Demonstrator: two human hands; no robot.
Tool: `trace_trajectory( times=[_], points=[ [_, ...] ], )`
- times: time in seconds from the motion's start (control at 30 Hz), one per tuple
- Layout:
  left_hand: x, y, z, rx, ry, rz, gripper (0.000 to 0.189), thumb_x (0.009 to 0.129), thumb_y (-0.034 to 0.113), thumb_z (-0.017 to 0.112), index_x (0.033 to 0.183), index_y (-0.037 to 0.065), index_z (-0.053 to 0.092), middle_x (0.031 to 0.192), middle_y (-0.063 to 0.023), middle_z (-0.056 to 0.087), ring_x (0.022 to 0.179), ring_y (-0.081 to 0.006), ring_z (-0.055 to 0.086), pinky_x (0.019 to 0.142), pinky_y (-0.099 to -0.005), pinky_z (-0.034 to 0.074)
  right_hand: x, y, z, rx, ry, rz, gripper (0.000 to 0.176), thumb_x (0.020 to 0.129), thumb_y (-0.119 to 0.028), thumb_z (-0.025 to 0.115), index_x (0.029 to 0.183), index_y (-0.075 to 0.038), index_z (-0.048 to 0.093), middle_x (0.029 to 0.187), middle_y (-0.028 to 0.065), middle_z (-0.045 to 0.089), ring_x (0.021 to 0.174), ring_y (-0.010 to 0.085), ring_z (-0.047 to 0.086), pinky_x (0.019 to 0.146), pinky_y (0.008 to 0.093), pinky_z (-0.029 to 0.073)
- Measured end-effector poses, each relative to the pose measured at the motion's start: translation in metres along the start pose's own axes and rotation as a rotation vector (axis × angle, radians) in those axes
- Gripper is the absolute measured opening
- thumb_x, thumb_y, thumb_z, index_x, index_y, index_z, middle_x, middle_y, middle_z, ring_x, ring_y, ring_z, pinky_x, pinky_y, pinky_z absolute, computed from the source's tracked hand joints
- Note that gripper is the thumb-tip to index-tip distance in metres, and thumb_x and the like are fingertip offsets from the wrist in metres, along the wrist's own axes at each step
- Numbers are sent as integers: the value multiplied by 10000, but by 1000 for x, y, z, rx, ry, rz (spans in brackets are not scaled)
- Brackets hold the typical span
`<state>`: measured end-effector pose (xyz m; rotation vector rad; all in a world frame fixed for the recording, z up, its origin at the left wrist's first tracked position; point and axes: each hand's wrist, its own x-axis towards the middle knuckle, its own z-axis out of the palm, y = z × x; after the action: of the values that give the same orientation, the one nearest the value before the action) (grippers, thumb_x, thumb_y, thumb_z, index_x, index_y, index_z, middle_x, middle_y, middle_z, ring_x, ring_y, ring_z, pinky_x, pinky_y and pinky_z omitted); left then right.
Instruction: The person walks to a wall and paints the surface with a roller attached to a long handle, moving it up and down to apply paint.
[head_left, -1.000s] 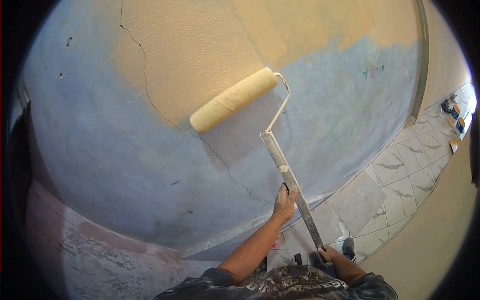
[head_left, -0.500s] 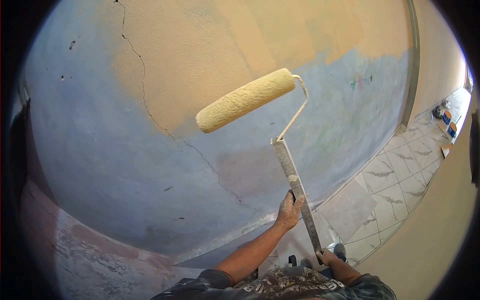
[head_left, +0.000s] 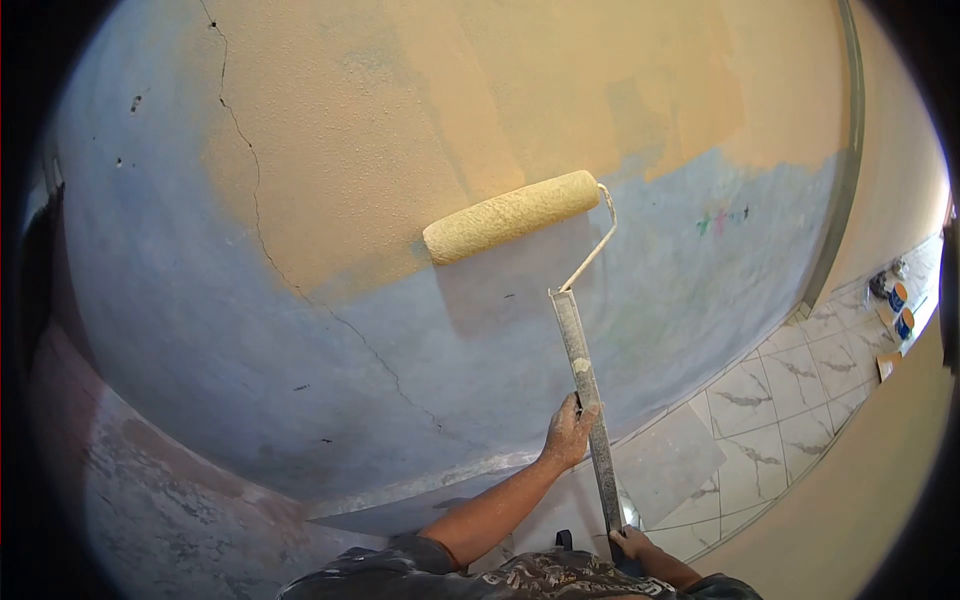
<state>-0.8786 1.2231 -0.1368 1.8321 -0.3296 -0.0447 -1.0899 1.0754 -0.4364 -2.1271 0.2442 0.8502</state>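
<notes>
A paint roller [head_left: 512, 217] with a fuzzy, cream-yellow sleeve tilts in front of the wall [head_left: 350, 330], right at the lower border of the yellow paint. Its bent wire frame runs down into a long grey, paint-speckled handle [head_left: 583, 375]. Partway up that handle, my left hand [head_left: 568, 432] is closed around it. Lower down, close to my body, my right hand [head_left: 632, 543] grips the bottom end. Above the sleeve the wall is yellow; below, it is blue-grey, with a long crack on the left. The roller casts a shadow just beneath it.
Marbled tiles [head_left: 785, 405] cover the floor on the right, partly under a grey sheet [head_left: 668, 465]. Orange-and-blue paint cans [head_left: 904, 323] stand farther along. A grey vertical strip [head_left: 848, 190] edges the wall at right, and another wall [head_left: 850, 480] rises at lower right.
The roller has come nearer the wall, its shadow now close below the sleeve. Both hands keep their hold on the handle, and the view has shifted slightly.
</notes>
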Motion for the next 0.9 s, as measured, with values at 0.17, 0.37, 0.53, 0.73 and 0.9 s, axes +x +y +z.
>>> trace_trajectory(
  times=[0.17,0.37,0.53,0.73,0.9],
  points=[
    [28,42,0,-15,86,-3,381,984,369,526,1096,5,535,877,-90,613,807,-190,590,740,-347,477,2,-17,-47,-11,73,-69,777,867,-635,503,1251,40,506,1166,344,580,1134,449,562,951,485,444],
    [70,100,-19,-87,101,105,409,989,359,529,1169,-3,468,999,-96,636,867,-131,589,774,-305,503,4,-68,-90,65,291,-248,661,843,-567,570,1074,51,545,962,339,622,967,494,593,830,514,466],
    [61,63,-2,-175,63,118,420,991,393,518,1140,1,499,957,-91,627,861,-155,576,780,-322,474,6,-45,-78,142,340,-171,606,844,-533,592,1022,45,543,963,331,619,987,487,587,840,509,465],
    [16,-4,35,-68,-24,-7,404,998,398,498,1133,17,502,947,-100,629,852,-180,588,787,-338,476,-8,55,-34,120,318,-2,629,838,-561,598,1024,38,553,992,316,629,1007,473,596,851,499,470],
    [18,4,32,-74,-48,-17,377,996,380,500,1130,28,506,920,-101,622,841,-187,587,788,-344,476,-25,42,-46,109,279,28,670,834,-594,584,1042,42,555,995,315,633,1003,476,598,847,497,477]
  ],
)
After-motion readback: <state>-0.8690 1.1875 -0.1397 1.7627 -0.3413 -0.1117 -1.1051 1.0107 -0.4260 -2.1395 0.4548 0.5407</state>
